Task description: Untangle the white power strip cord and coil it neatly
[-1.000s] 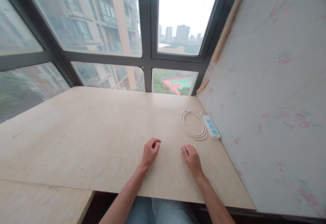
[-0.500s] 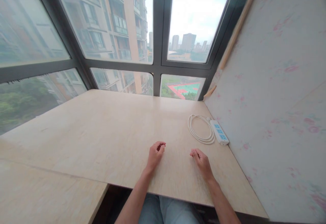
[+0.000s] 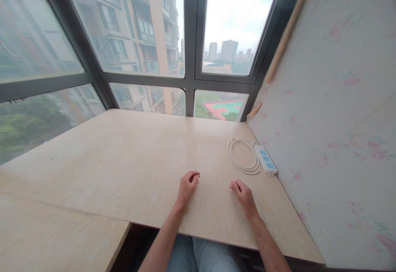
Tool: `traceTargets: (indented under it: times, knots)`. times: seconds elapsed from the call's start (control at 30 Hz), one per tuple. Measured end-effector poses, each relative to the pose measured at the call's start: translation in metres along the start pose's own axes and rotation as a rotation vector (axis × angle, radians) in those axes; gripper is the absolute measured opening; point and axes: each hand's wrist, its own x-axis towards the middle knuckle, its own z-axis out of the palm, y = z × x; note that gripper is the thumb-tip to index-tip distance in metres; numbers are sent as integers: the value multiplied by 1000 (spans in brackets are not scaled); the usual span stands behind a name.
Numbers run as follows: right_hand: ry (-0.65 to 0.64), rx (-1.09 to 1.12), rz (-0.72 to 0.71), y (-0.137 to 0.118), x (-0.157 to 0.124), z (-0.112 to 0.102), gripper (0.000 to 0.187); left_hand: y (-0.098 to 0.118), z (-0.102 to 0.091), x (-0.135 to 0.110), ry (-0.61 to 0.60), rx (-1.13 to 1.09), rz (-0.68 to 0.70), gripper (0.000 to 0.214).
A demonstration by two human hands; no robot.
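Both of my hands rest on a pale wooden table (image 3: pixel 123 169) near its front edge. My left hand (image 3: pixel 187 187) lies with its fingers curled in loosely, nothing in them. My right hand (image 3: pixel 244 194) sits a little to the right, fingers also curled under and holding nothing. A white power strip (image 3: pixel 265 160) with blue sockets lies beyond my right hand by the wall, its white cable (image 3: pixel 243 160) coiled beside it. Neither hand touches the strip or the cable.
A pale wall panel (image 3: pixel 334 119) with faint pink flower prints bounds the table on the right. Large dark-framed windows (image 3: pixel 192 41) run along the back and left. A second lower board (image 3: pixel 55 239) joins at the front left. My legs show below the table edge.
The view has swung slightly left and up since a second ago. Both hands have stayed in place, with my right fingers curling in a little more.
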Motion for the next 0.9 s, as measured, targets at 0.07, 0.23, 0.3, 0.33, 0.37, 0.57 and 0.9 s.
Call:
traceTargets:
  times: [0.07, 0.23, 0.3, 0.33, 0.37, 0.57, 0.9]
  knots:
    - [0, -6, 3, 0, 0, 0, 41, 0, 0, 0, -1, 5, -1, 26]
    - [-6, -15, -12, 1, 1, 0, 39, 2, 0, -1, -1, 2, -3, 26]
    - [-3, -25, -18, 1, 0, 0, 39, 2, 0, -1, -2, 0, -1, 25]
    - [-1, -29, -19, 0, 0, 0, 39, 3, 0, -1, -1, 0, 0, 25]
    - [-1, -30, -20, 0, 0, 0, 39, 3, 0, -1, -2, 0, 1, 25]
    - [3, -39, -27, 2, 1, 1, 40, 4, 0, -1, 5, -6, 7, 25]
    - [32, -63, -55, 4, 2, 4, 37, 3, -1, 0, -4, 16, -5, 28]
